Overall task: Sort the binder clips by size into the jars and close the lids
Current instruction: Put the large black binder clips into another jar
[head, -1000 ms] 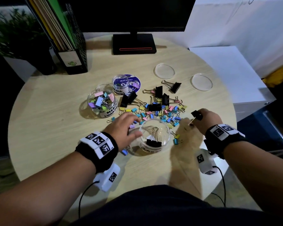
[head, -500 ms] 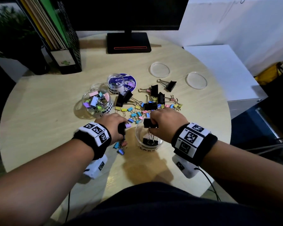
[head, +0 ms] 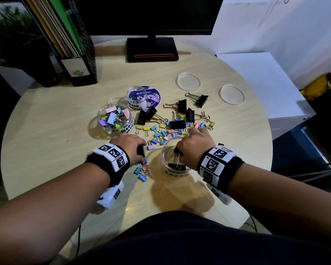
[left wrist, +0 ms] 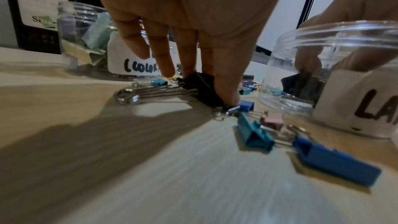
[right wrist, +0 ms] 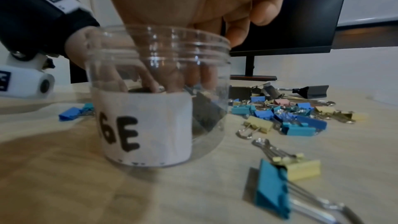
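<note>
Our right hand reaches down into the large jar, which stands on the worktop near us, right of centre. Its thumb and fingers are curled round a black clip held just inside the rim, wire handles pointing down towards another black clip lying on the jar's bottom. The remaining fingers curl loosely outside the far rim.

Our left hand sits just left of the jar, fingers pointing down and pinching a black clip that lies on the worktop, its steel handles stretched out to the left. The thumb tip presses at the clip's near end, touching a small blue clip. A few more small clips, teal, pink and blue, lie just near of that hand, beside the jar's left wall.

Beyond both hands the loose pile spreads across the middle of the worktop: little pastel clips with several big black ones among them. Left of the pile stands the medium jar, part full of coloured clips, and just beyond it the small jar, resting on a purple disc. Two clear lids lie flat farther off to the right, apart from every jar. A monitor stand and file holder sit at the far edge.
</note>
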{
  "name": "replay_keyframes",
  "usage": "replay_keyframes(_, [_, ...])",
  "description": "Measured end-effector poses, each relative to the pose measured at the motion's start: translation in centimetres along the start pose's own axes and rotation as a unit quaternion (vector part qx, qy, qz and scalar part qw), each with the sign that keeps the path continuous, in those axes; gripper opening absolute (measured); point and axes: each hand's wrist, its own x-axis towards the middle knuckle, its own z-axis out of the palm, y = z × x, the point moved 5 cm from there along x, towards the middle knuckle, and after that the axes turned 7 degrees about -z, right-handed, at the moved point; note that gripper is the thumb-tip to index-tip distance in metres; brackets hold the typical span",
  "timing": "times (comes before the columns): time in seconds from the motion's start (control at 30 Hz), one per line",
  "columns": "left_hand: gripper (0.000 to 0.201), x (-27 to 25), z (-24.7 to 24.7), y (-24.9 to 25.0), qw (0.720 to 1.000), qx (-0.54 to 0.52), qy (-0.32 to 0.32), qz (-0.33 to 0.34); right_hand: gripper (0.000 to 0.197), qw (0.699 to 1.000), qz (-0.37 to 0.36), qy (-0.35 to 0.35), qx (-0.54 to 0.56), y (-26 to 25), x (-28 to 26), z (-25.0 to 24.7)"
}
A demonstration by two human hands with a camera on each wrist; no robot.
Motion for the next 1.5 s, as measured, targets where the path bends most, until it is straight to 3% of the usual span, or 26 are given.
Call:
replay_keyframes(0.17, [0.054,-0.8,-1.0,0.2,1.000,-0.009,0.004,-0.004,0.017,0.999,0.006,0.036,0.035,0.3,-0.1,0.1])
replay_keyframes(0.3, [0.052,-2.1,-3.2,1.2,0.995,-0.086,0.057,-0.004,0.021,0.987,0.008,0.137,0.082,1.1,-1.1,-0.9])
replay_keyframes(0.43, [0.051,-3.5,-5.8,4.2,0.984,-0.125,0.095,0.081,0.015,0.963,0.041,0.230,0.136,3.3,-2.0,-1.3])
replay_keyframes(0.53, [0.052,-4.6,-6.9,7.1,0.978,-0.101,0.092,0.155,0.010,0.926,0.084,0.284,0.235,5.7,-2.2,-0.9])
replay_keyframes(0.63, [0.051,-4.6,-6.2,9.1,0.976,-0.059,0.064,0.198,0.016,0.910,0.126,0.267,0.292,8.0,-2.1,0.0])
replay_keyframes(0.9, [0.052,-3.0,-3.3,10.4,0.980,0.051,0.004,0.194,0.020,0.959,0.115,0.148,0.212,8.9,-0.8,1.3])
replay_keyframes(1.13, [0.051,-3.3,-3.4,11.7,0.968,0.021,0.002,0.251,0.025,0.976,0.098,0.078,0.176,8.3,1.9,1.5])
replay_keyframes(1.33, [0.051,-3.3,-3.1,12.2,0.963,0.019,-0.023,0.268,0.023,0.980,0.086,0.077,0.162,8.1,3.7,1.6])
replay_keyframes(1.5, [0.052,-3.3,-3.5,12.4,0.964,0.008,-0.004,0.264,0.020,0.982,0.083,0.069,0.154,8.5,4.5,1.7])
